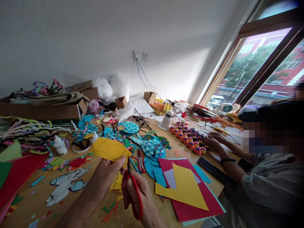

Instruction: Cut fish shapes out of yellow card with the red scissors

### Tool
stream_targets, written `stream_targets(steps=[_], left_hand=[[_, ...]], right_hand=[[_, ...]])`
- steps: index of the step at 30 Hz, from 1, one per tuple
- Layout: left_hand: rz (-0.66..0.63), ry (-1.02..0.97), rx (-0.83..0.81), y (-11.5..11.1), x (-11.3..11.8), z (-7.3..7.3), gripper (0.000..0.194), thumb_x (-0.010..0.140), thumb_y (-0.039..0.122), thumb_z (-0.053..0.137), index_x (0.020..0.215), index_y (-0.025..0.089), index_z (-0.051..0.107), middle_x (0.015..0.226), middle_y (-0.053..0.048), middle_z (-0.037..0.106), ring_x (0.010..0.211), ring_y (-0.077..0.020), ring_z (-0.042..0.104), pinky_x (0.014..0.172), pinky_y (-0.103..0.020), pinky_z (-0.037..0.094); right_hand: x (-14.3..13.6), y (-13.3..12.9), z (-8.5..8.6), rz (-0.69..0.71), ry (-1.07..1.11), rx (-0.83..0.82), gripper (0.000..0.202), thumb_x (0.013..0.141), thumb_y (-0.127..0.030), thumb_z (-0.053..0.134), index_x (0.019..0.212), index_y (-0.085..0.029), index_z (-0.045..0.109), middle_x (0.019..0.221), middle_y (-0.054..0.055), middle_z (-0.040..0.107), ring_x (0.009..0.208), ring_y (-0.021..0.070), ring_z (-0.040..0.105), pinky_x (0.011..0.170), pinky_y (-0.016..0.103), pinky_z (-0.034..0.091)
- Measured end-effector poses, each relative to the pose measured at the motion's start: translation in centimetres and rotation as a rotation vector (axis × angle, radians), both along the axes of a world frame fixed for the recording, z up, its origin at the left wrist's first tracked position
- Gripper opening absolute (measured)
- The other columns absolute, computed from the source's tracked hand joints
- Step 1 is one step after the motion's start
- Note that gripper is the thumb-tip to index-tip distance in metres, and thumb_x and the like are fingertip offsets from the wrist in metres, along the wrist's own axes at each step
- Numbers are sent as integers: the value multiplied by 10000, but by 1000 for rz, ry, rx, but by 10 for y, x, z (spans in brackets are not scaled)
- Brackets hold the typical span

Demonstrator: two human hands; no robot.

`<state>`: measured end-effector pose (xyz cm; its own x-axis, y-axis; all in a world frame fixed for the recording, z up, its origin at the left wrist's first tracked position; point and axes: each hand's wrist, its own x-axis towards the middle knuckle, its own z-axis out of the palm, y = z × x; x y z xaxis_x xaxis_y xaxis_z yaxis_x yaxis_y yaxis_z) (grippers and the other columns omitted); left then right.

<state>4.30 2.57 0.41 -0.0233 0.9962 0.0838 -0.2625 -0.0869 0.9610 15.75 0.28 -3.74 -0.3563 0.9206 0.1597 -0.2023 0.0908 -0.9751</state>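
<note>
My left hand (106,172) pinches the lower edge of a piece of yellow paper (108,148) with a fish outline drawn on it. In my right hand (137,188) is a pair of red-handled scissors (136,193), fingers closed round the handles. The dark blades (129,163) point up at the right edge of the yellow paper; whether they are parted I cannot tell. Below my hands lie yellow paper scraps (117,183). White cut-out fish drawings (63,186) rest on the table to the left of my left hand.
On the right, a co-worker's hands (215,142) are near a painted egg tray (187,137). Red and yellow sheets (190,186) lie in front of them, beside a black phone-like case (216,172). Blue woven paper fish (153,145), a glue bottle (60,145) and pipe cleaners (30,131) crowd the table (78,210).
</note>
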Motion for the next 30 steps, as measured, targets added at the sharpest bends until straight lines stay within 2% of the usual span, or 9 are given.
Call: stream_targets(steps=[9, 15, 22, 30], left_hand=[[67, 65, -32, -1, 5, 7, 164, 663, 251, 593, 526, 195, 523, 533, 65, 524, 525, -108, 479, 520, -212, 418], [71, 129, 15, -1, 3, 3, 177, 696, 255, 581, 533, 198, 542, 548, 61, 530, 534, -116, 490, 519, -215, 421], [82, 97, 7, -1, 4, 3, 168, 685, 250, 590, 529, 202, 553, 544, 57, 528, 541, -123, 487, 524, -216, 431], [29, 31, -43, -1, 3, 5, 157, 688, 262, 587, 549, 200, 550, 533, 61, 520, 523, -111, 474, 513, -208, 425]], right_hand=[[1, -1, 0, -20, -4, 13, 470, 813, -621, 463, 634, -187, 431, 455, -74, 391, 374, 60, 311, 377, 167, 256], [1, -1, -2, -51, -2, 39, 493, 824, -625, 442, 603, -185, 419, 445, -70, 380, 365, 55, 296, 370, 170, 241], [-2, 0, -11, -41, 46, 9, 490, 812, -627, 466, 607, -184, 427, 437, -73, 376, 336, 49, 304, 329, 162, 208], [1, 0, -6, -34, 41, 48, 476, 850, -582, 452, 590, -185, 407, 412, -72, 372, 353, 51, 278, 354, 161, 221]])
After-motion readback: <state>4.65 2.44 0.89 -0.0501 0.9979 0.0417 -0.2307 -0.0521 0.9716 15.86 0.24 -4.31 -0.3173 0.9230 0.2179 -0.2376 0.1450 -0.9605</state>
